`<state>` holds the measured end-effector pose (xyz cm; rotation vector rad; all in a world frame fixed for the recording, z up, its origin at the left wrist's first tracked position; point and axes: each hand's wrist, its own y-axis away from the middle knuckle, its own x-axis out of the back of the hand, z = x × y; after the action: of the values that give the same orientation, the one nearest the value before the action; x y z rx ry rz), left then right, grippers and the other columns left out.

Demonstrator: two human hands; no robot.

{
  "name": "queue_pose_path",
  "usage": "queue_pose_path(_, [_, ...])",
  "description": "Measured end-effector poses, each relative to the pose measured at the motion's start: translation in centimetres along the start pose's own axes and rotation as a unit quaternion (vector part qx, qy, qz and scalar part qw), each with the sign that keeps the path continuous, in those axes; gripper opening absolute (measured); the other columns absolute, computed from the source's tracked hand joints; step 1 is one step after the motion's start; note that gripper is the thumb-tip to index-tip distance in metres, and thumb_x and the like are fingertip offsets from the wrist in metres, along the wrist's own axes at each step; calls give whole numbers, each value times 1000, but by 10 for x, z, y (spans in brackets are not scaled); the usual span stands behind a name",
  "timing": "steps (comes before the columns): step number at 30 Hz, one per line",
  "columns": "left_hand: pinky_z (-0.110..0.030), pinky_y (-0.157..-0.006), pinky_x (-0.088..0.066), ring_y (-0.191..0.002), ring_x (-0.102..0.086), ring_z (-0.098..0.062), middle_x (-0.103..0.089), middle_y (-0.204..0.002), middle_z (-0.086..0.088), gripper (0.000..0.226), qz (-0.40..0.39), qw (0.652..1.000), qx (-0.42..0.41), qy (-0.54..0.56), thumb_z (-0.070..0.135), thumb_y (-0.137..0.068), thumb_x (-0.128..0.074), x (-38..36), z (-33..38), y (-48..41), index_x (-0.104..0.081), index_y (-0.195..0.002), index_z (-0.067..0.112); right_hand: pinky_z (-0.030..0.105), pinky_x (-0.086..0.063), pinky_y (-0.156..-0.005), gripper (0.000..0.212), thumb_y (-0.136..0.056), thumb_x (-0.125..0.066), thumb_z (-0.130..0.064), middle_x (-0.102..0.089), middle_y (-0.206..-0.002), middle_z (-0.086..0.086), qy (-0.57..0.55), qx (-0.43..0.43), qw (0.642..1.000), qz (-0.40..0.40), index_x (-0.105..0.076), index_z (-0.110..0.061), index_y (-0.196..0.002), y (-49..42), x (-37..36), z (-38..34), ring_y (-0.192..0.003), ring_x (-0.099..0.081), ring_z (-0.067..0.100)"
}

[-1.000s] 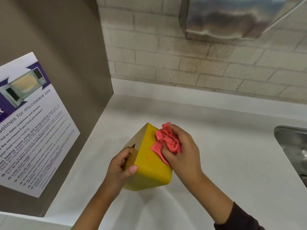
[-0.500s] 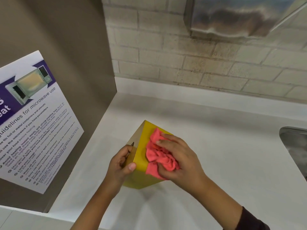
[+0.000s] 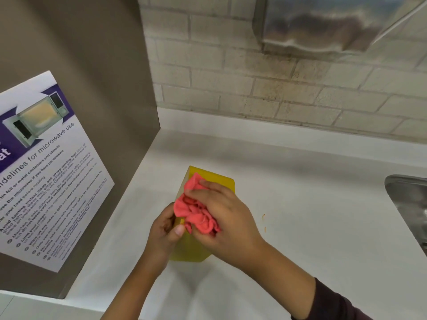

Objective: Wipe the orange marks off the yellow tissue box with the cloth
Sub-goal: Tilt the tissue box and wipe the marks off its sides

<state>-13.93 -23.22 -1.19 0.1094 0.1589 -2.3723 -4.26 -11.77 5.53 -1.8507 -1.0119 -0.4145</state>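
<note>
The yellow tissue box (image 3: 216,179) stands tilted on the white counter (image 3: 312,204), mostly covered by my hands. My left hand (image 3: 165,234) grips its near left edge, thumb on the yellow face. My right hand (image 3: 227,218) presses a crumpled pink-red cloth (image 3: 196,211) flat against the box's upper face, near the left edge. Any orange marks on the box are hidden under the cloth and hand.
A brown side panel with a microwave-guidelines poster (image 3: 44,172) rises at the left. A steel sink (image 3: 409,204) sits at the right edge. A metal dispenser (image 3: 328,21) hangs on the brick wall. Small orange specks (image 3: 263,218) lie on the counter right of my hand.
My right hand has slid the cloth from the box's upper right corner down and leftward across the face. The box has tipped flatter, and my left hand kept its grip.
</note>
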Motion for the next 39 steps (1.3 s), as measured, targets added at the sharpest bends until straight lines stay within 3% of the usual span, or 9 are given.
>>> queue_pose_path(3, [-34, -72, -46, -80, -57, -23, -64, -79, -5, 56, -6, 1000, 11, 0, 66, -53, -72, 3, 1, -2, -67, -86, 21, 26, -33, -108, 52, -77, -73, -26, -65, -120, 9, -9, 91, 995, -51, -48, -14, -121, 17, 10, 12, -128, -41, 21])
queue_pose_path(6, [-26, -67, -51, -77, -62, -19, -67, -79, 0, 78, -29, 1000, 6, 3, 71, -50, -73, 4, 0, -4, -60, -90, 5, 23, -31, -109, 55, -75, -70, -30, -58, -127, 6, -11, 91, 992, -83, -46, -14, -122, 31, 21, 30, -131, -37, 20])
queue_pose_path(11, [-20, -66, -51, -83, -66, -14, -71, -88, 1, 90, -40, 999, 15, -16, 80, -44, -67, 6, 3, -6, -59, -98, 8, 22, -45, -92, 51, -68, -66, -29, -53, -117, -27, -125, -133, 982, 50, -51, -42, -115, 34, 27, 45, -111, -53, 2])
queue_pose_path(13, [-20, -68, -51, -86, -66, -15, -71, -90, 1, 90, -46, 998, 19, -31, 81, -44, -66, 7, 3, -7, -59, -100, 11, 18, -48, -85, 47, -71, -65, -30, -59, -109, -27, -158, -199, 964, 74, -51, -50, -111, 22, 27, 50, -101, -59, 0])
queue_pose_path(19, [-18, -69, -50, -87, -65, -11, -70, -94, 5, 77, -80, 995, 29, -51, 76, -48, -70, -2, 5, -9, -61, -99, 18, 32, -53, -77, 36, -78, -68, -34, -62, -92, -16, -93, -315, 944, 19, -56, -32, -112, -31, 30, 72, -84, -61, 6])
queue_pose_path(22, [-17, -68, -49, -84, -64, -9, -70, -92, 5, 77, -83, 995, 27, -50, 73, -49, -72, -5, 6, -8, -61, -99, 15, 35, -53, -81, 42, -74, -68, -34, -64, -98, -9, -77, -286, 955, -26, -56, -34, -114, -48, 27, 67, -90, -62, 13])
queue_pose_path(27, [-16, -66, -47, -79, -62, -6, -68, -85, 6, 72, -69, 997, 17, -42, 72, -49, -72, -8, 6, -6, -61, -93, 16, 29, -49, -88, 49, -71, -64, -34, -62, -114, -14, -85, -175, 981, 0, -53, -34, -119, -32, 14, 51, -106, -56, 7])
queue_pose_path(32, [-23, -64, -46, -77, -58, -16, -62, -82, -7, 81, -65, 996, 0, -67, 76, -45, -71, -16, 6, -8, -59, -87, 7, 14, -40, -92, 50, -73, -59, -37, -57, -116, -15, -85, -150, 984, 44, -49, -35, -122, -6, 24, 51, -110, -51, 6])
queue_pose_path(39, [-13, -64, -46, -72, -60, -2, -67, -76, 7, 56, -55, 995, -7, -81, 54, -48, -76, -17, 7, -13, -61, -83, 13, 11, -35, -94, 56, -70, -62, -29, -47, -117, -34, -83, -146, 985, 35, -48, -37, -123, 34, 24, 35, -114, -43, 5])
